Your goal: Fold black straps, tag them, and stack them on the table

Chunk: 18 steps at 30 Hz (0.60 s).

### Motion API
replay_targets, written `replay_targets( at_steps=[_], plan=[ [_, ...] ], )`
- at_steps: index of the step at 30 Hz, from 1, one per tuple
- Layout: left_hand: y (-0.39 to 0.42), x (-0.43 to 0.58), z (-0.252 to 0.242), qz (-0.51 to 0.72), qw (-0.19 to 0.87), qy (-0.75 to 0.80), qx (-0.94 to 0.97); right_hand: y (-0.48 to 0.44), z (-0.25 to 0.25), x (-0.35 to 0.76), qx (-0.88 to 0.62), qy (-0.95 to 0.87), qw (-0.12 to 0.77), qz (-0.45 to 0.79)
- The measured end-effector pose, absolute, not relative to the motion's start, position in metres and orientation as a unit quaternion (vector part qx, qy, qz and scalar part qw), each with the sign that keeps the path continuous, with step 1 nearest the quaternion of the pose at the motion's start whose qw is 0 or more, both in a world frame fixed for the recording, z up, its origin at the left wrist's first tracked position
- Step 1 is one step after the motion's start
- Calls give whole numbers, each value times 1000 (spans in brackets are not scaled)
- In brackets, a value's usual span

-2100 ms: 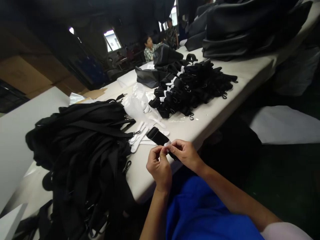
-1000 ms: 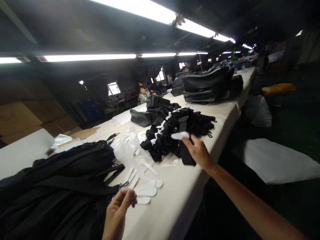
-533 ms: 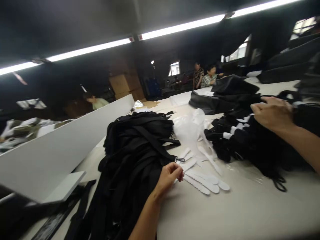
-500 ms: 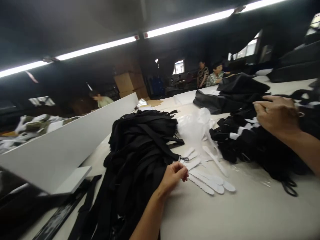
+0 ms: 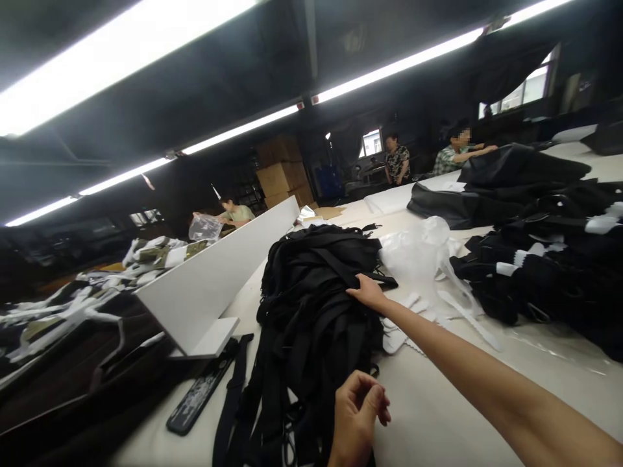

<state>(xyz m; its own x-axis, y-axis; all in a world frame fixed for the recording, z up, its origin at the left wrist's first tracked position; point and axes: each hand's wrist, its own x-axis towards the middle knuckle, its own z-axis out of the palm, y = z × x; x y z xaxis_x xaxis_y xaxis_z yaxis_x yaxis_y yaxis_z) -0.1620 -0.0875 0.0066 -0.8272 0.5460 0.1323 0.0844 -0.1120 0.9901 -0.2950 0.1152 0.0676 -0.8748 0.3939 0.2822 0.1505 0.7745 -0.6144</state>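
Note:
A large heap of black webbing straps (image 5: 311,324) lies down the middle of the table. My right hand (image 5: 370,294) reaches across to its right side, thumb and fingers apart at the straps; I see nothing gripped. Close to me, by the near right edge of the heap, my left hand (image 5: 359,414) is loosely curled, with a gap between thumb and fingers and no object in it. White scalloped plastic strips (image 5: 395,338) lie partly behind my right forearm. Beyond them sits a crumpled clear plastic bag (image 5: 418,250).
A white upright board (image 5: 219,285) borders the left side. Near its foot lies a phone in a dark patterned case (image 5: 199,399). Black strap pieces with white ends (image 5: 530,279) and black fabric (image 5: 516,172) cover the right. Several people are at work farther back.
My right hand has swung left from the right-hand black pile to the strap heap. My left hand has drawn back toward me, away from the white strips. The view has shifted left.

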Motion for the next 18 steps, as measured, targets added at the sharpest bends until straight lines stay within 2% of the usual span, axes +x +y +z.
replay_targets(
  at_steps=[4,10,14,18],
  plan=[
    [-108,-163,3,709,162,646,231,102,106,-278,-138,-926,239,258],
    [-109,-161,15,726,123,643,213,87,172,-207,-31,-935,273,225],
    [-111,-154,38,767,91,595,221,59,188,-121,120,-891,234,369],
    [-118,-145,72,850,200,384,301,56,159,-33,114,-867,142,464]
  ],
)
